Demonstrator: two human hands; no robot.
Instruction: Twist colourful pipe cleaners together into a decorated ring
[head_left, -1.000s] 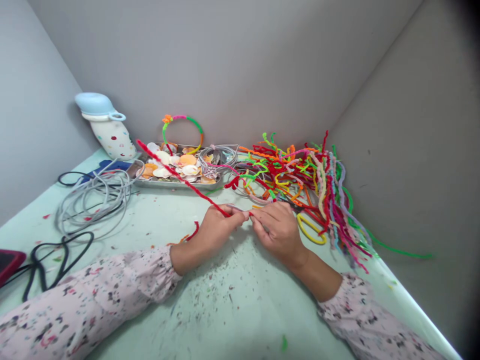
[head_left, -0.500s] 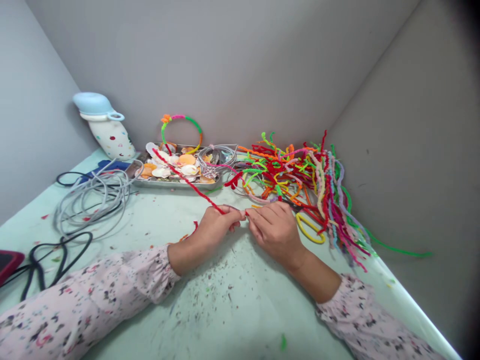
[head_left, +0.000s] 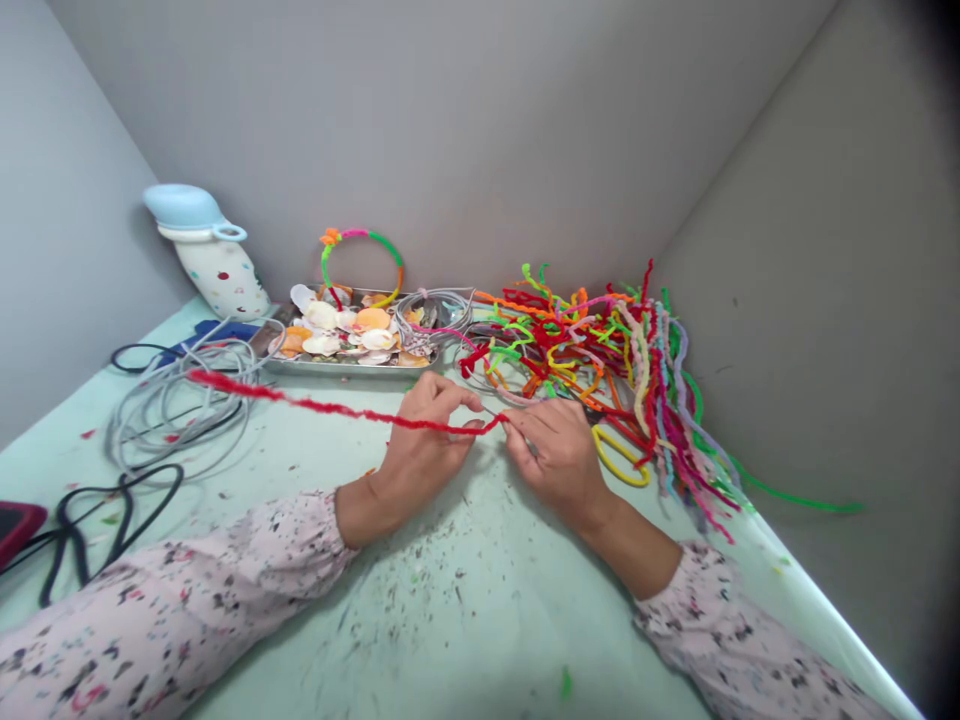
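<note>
A long red pipe cleaner (head_left: 352, 412) stretches from the left across my left hand to the fingertips of my right hand, where it bends upward. My left hand (head_left: 431, 430) has its fingers curled, with the pipe cleaner lying along the thumb; how firmly it is held does not show clearly. Close by, my right hand (head_left: 555, 450) pinches the pipe cleaner's near end between thumb and forefinger. A thin greyish strand (head_left: 487, 409) spans the small gap between the two hands. The undersides of my fingers are hidden.
Behind my hands stands a metal tray (head_left: 352, 370) of shells, with a multicoloured ring (head_left: 386, 243) upright in it. Tangled pipe cleaners (head_left: 585, 345) lie to the right beside a yellow loop (head_left: 621, 460). Coiled grey wire (head_left: 187, 400), black cord (head_left: 64, 520) and a bottle (head_left: 217, 270) are leftward.
The free length of the red pipe cleaner has swung down and left, from over the shell tray to over the grey coil. My left fingers have shifted up and spread slightly; my right hand barely moved.
</note>
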